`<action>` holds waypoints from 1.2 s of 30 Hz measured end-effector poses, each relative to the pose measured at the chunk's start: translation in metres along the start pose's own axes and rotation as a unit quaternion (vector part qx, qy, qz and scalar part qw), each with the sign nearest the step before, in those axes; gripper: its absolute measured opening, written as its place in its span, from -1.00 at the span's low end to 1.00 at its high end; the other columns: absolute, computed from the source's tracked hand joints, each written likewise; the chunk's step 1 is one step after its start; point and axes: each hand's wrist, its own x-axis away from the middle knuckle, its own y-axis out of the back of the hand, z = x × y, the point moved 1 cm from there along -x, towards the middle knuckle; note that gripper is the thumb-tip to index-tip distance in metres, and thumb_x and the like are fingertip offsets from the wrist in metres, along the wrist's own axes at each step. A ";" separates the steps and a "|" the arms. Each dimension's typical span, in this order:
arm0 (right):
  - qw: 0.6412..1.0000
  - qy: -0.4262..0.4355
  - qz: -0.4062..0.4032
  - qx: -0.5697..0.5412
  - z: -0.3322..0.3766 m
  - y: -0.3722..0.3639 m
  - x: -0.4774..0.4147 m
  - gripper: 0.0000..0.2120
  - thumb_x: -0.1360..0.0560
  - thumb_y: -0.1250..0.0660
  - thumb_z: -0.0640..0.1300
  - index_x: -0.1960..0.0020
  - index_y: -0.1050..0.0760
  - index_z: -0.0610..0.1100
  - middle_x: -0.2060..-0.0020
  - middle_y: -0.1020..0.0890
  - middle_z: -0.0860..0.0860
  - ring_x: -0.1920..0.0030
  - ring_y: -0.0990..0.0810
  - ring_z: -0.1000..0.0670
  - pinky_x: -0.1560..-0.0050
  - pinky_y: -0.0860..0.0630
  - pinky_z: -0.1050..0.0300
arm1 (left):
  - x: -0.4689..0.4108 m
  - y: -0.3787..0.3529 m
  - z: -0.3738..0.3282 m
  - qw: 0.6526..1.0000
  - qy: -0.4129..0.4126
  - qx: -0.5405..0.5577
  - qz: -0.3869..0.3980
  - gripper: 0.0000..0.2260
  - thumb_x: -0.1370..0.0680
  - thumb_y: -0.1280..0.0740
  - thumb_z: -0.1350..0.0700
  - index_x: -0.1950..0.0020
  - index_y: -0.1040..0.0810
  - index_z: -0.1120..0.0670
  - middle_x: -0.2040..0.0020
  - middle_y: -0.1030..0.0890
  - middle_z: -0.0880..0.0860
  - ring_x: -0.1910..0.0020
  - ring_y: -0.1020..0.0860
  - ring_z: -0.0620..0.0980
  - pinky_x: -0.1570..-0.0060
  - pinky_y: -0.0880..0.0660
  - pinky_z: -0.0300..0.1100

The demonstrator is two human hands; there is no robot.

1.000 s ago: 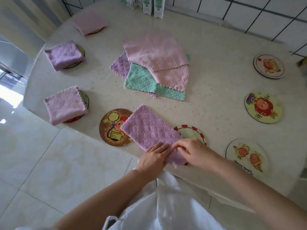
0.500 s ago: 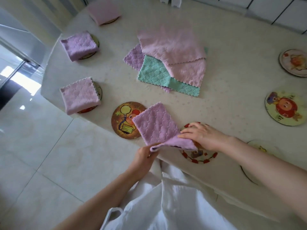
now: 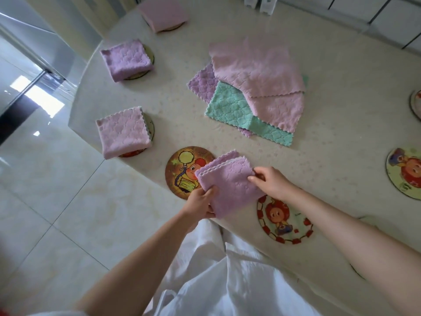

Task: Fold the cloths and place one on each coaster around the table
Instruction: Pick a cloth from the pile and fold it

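Note:
A purple cloth, folded into a small square, lies at the table's near edge and partly covers a brown cartoon coaster. My left hand grips its near-left edge with the thumb on top. My right hand pinches its right edge. A red-rimmed coaster lies bare under my right wrist. Three folded cloths sit on coasters along the left rim: a pink one, a purple one and a far pink one. A pile of unfolded pink, green and purple cloths lies mid-table.
Two bare cartoon coasters lie at the right, one nearer and one cut off by the frame. The round beige table drops to a tiled floor on the left. White boxes stand at the far edge.
The long purple strip has been folded in half into a square. My left hand brought the near end up and over; both hands now hold the square's edges.

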 end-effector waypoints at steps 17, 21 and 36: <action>0.995 -0.081 -0.039 -0.039 0.028 0.002 -0.047 -0.86 -0.48 -0.32 -0.05 0.04 -0.49 -0.12 0.13 -0.59 0.00 0.10 -0.55 -0.01 0.16 -0.40 0.16 | -0.023 0.035 -0.043 0.950 -0.134 -0.239 -0.153 -0.92 -0.48 -0.42 0.16 0.07 -0.56 0.03 0.25 -0.62 0.01 0.45 -0.64 -0.02 0.38 -0.63 0.02; 0.995 -0.071 -0.060 -0.035 0.033 0.001 -0.054 -0.91 -0.52 -0.28 -0.07 0.04 -0.43 -0.08 0.19 -0.56 0.04 0.22 -0.50 0.06 0.30 -0.37 0.21 | -0.027 0.039 -0.047 0.924 -0.164 -0.293 -0.184 -0.92 -0.52 -0.38 0.07 0.02 -0.60 0.02 0.26 -0.59 -0.10 0.44 -0.62 -0.07 0.40 -0.61 -0.05; 0.954 0.028 -0.189 0.232 0.041 -0.013 -0.037 -0.80 -0.56 -0.17 -0.01 -0.08 -0.37 -0.11 0.01 -0.48 -0.03 0.09 -0.49 -0.07 0.31 -0.46 0.09 | -0.031 0.021 -0.031 0.667 -0.474 -0.560 -0.130 -0.67 -0.49 -0.29 0.14 -0.25 -0.49 0.10 -0.21 -0.52 0.07 -0.21 -0.46 0.11 -0.15 -0.48 0.04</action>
